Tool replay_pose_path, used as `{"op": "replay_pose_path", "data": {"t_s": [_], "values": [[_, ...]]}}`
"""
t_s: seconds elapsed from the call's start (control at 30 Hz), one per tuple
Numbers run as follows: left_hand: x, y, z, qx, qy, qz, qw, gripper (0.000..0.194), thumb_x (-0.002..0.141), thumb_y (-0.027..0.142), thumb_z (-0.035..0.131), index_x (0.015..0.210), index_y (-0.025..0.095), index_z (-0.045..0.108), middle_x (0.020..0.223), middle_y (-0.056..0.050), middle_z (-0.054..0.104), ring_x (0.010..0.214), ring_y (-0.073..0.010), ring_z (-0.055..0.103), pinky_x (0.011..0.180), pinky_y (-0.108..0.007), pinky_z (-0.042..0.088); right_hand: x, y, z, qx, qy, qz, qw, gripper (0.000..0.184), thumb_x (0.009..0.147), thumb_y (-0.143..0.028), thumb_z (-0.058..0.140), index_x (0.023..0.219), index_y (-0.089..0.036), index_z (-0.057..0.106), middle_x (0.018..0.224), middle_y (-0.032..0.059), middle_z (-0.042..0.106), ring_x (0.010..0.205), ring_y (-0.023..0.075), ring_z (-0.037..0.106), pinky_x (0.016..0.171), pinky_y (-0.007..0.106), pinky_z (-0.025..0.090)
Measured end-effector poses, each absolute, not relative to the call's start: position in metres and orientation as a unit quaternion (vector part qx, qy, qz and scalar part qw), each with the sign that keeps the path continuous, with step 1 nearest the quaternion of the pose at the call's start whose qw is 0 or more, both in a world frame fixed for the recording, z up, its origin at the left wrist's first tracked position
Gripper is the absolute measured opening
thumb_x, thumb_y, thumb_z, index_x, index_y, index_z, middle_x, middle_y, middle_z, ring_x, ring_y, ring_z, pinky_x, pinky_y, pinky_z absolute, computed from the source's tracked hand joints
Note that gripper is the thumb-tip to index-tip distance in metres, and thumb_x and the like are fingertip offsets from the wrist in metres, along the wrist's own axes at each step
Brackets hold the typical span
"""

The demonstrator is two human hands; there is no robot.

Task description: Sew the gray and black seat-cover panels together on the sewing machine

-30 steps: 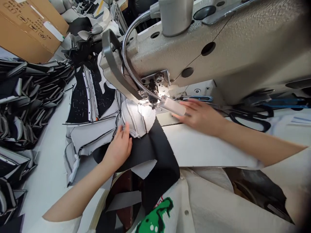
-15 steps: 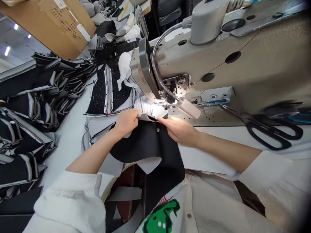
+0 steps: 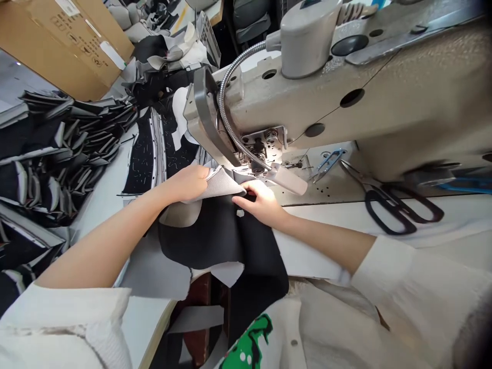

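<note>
My left hand (image 3: 191,183) is closed on a light grey fabric piece (image 3: 221,185), holding its folded edge up just in front of the sewing machine's needle area (image 3: 258,163). My right hand (image 3: 265,206) rests at the tip of that fold, thumb and forefinger apart, touching the cloth. Beneath both hands, a black fabric panel (image 3: 202,236) hangs over the table's front edge towards my lap. The lamp and its flexible metal tube partly hide the needle and presser foot.
Large black-handled scissors (image 3: 397,207) and small blue thread snips (image 3: 328,165) lie right of the needle. Stacks of black and grey cut pieces (image 3: 88,128) fill the left side. A cardboard box (image 3: 65,46) stands at the back left. The machine arm (image 3: 307,97) spans the right.
My left hand has pulled the grey fabric's edge left and turned it over, showing a ribbed face. My right thumb and forefinger have spread apart. The view has shifted slightly.
</note>
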State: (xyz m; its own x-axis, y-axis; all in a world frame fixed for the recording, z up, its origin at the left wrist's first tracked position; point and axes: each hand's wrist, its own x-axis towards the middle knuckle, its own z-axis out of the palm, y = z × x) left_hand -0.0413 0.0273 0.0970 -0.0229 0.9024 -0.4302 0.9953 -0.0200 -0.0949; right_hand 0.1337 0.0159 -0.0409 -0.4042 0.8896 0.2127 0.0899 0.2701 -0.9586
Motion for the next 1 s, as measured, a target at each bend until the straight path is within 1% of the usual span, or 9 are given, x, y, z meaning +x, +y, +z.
{"op": "replay_pose_path", "data": {"t_s": [0.1, 0.23, 0.3, 0.37, 0.43, 0.53, 0.7, 0.83, 1.0], "values": [[-0.025, 0.016, 0.106, 0.713, 0.665, -0.221, 0.034, 0.028, 0.074, 0.011, 0.038, 0.087, 0.018, 0.061, 0.077, -0.007, 0.063, 0.075, -0.0238, 0.06, 0.062, -0.03, 0.04, 0.13, 0.005, -0.019, -0.309, -0.71, 0.545, 0.323, 0.027, 0.084, -0.026, 0.054, 0.06, -0.017, 0.047, 0.059, -0.0034, 0.047, 0.059, 0.0109, 0.048, 0.058, 0.022, 0.039], [0.003, -0.006, 0.099, 0.747, 0.623, -0.232, 0.017, 0.036, 0.085, 0.017, 0.034, 0.113, 0.023, 0.055, 0.084, -0.003, 0.066, 0.079, -0.0221, 0.062, 0.067, -0.03, 0.042, 0.125, -0.034, 0.008, -0.086, -0.733, 0.629, 0.245, 0.037, 0.095, -0.032, 0.041, 0.065, -0.014, 0.053, 0.059, -0.0022, 0.053, 0.055, 0.0089, 0.047, 0.053, 0.02, 0.038], [0.013, -0.019, 0.084, 0.764, 0.598, -0.242, 0.024, 0.038, 0.088, 0.031, 0.038, 0.123, 0.021, 0.049, 0.092, -0.005, 0.065, 0.084, -0.0231, 0.061, 0.068, -0.031, 0.044, 0.124, -0.047, 0.008, -0.009, -0.802, 0.559, 0.211, 0.032, 0.095, -0.026, 0.041, 0.073, -0.012, 0.059, 0.065, 0.0007, 0.059, 0.057, 0.0103, 0.049, 0.056, 0.022, 0.04], [0.019, -0.031, 0.065, 0.78, 0.571, -0.253, 0.026, 0.056, 0.084, 0.043, 0.048, 0.134, 0.019, 0.04, 0.1, -0.008, 0.062, 0.089, -0.0252, 0.06, 0.068, -0.032, 0.046, 0.13, -0.051, 0.0, 0.092, -0.884, 0.418, 0.188, 0.014, 0.088, -0.014, 0.05, 0.091, -0.012, 0.064, 0.078, 0.0038, 0.065, 0.066, 0.0135, 0.055, 0.061, 0.025, 0.042], [0.023, -0.042, 0.05, 0.792, 0.551, -0.262, 0.014, 0.068, 0.079, 0.039, 0.055, 0.14, 0.018, 0.033, 0.102, -0.009, 0.06, 0.09, -0.0257, 0.059, 0.067, -0.033, 0.046, 0.144, -0.044, -0.012, 0.168, -0.928, 0.272, 0.193, 0.026, 0.085, -0.008, 0.052, 0.107, -0.016, 0.063, 0.098, 0.007, 0.067, 0.086, 0.0174, 0.06, 0.073, 0.028, 0.045], [0.029, -0.054, 0.036, 0.802, 0.534, -0.264, -0.041, 0.058, 0.081, 0.022, 0.048, 0.138, 0.014, 0.037, 0.102, -0.011, 0.058, 0.091, -0.0259, 0.057, 0.067, -0.034, 0.046, 0.183, -0.023, -0.024, 0.122, -0.96, 0.145, 0.204, 0.027, 0.09, -0.013, 0.048, 0.113, -0.02, 0.062, 0.12, 0.0089, 0.06, 0.112, 0.0203, 0.054, 0.091, 0.034, 0.042], [0.017, -0.042, 0.037, 0.783, 0.575, -0.237, -0.018, 0.047, 0.086, 0.009, 0.034, 0.13, 0.017, 0.047, 0.101, -0.01, 0.062, 0.089, -0.024, 0.06, 0.066, -0.032, 0.047, 0.232, 0.009, -0.024, 0.002, -0.987, 0.092, 0.128, 0.053, 0.078, -0.015, 0.063, 0.129, -0.021, 0.05, 0.131, 0.0108, 0.053, 0.123, 0.0275, 0.046, 0.098, 0.043, 0.037], [-0.015, -0.012, 0.041, 0.721, 0.673, -0.147, 0.076, 0.048, 0.077, 0.004, 0.036, 0.116, 0.022, 0.057, 0.107, -0.004, 0.066, 0.097, -0.0208, 0.061, 0.077, -0.028, 0.047, 0.202, 0.004, -0.034, 0.057, -0.978, 0.059, 0.189, 0.034, 0.088, -0.017, 0.052, 0.121, -0.02, 0.056, 0.12, 0.0105, 0.06, 0.116, 0.0231, 0.052, 0.094, 0.039, 0.039], [-0.011, -0.017, 0.031, 0.761, 0.637, -0.119, 0.014, 0.046, 0.079, 0.01, 0.036, 0.12, 0.02, 0.055, 0.107, -0.006, 0.064, 0.094, -0.0232, 0.061, 0.075, -0.031, 0.048, 0.157, -0.009, -0.048, 0.048, -0.975, 0.072, 0.206, 0.019, 0.085, -0.01, 0.048, 0.089, -0.017, 0.066, 0.095, 0.0107, 0.066, 0.1, 0.0246, 0.058, 0.09, 0.042, 0.04]]}}
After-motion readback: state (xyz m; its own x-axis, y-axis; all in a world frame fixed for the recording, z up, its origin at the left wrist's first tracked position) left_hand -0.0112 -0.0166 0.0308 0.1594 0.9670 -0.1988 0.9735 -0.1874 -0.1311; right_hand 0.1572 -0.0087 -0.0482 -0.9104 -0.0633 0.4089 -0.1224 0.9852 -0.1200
